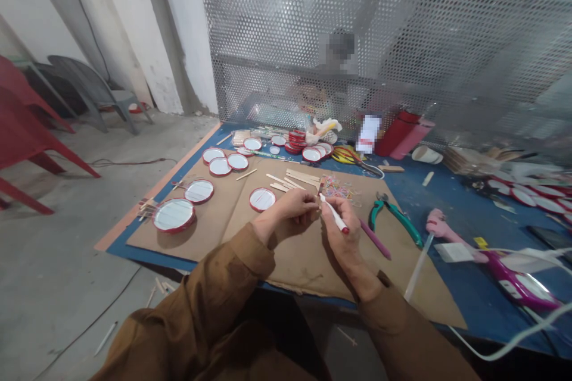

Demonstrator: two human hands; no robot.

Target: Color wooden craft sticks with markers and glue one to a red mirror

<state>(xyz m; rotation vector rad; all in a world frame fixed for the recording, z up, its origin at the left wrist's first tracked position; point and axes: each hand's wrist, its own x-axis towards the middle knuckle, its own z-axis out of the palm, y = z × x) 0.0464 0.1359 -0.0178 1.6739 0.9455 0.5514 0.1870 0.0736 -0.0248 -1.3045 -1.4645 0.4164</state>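
Above the brown cardboard (pixel 286 256), my right hand (pixel 344 229) grips a white marker (pixel 333 214) with a red end, its tip pointing toward my other hand. My left hand (pixel 297 208) is pinched on something small that I cannot make out, close to the marker tip. Just beyond the hands lie several wooden sticks (pixel 301 177) and a pile of coloured rubber bands (pixel 339 186). A round red-rimmed lid (pixel 262 199) rests left of my left hand. To the right are green-handled pliers (pixel 402 221) and a purple stick (pixel 376 239).
More red-rimmed lids (pixel 174 215) lie at the left and back. A perforated metal screen (pixel 277 41) stands behind the blue table (pixel 447 190), with a person beyond it. A pink glue gun (pixel 513 280) and white cables are at the right.
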